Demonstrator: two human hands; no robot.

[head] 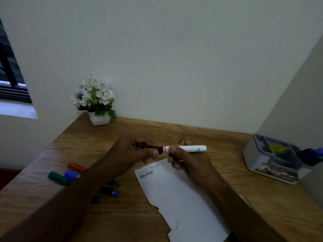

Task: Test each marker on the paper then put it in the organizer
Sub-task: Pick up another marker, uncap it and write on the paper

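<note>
I note both hands gripping one smooth white cylindrical marker (181, 148): left hand (136, 149) on its black end, right hand (185, 159) mid-barrel, above the paper (176, 198).

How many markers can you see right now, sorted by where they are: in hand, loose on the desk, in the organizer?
In hand: 1, the white marker, held by the left hand and right hand
Loose on the desk: 6, partly hidden by the left arm
In the organizer: 2 at least, dark and overlapping
Total: 9 visible
</note>
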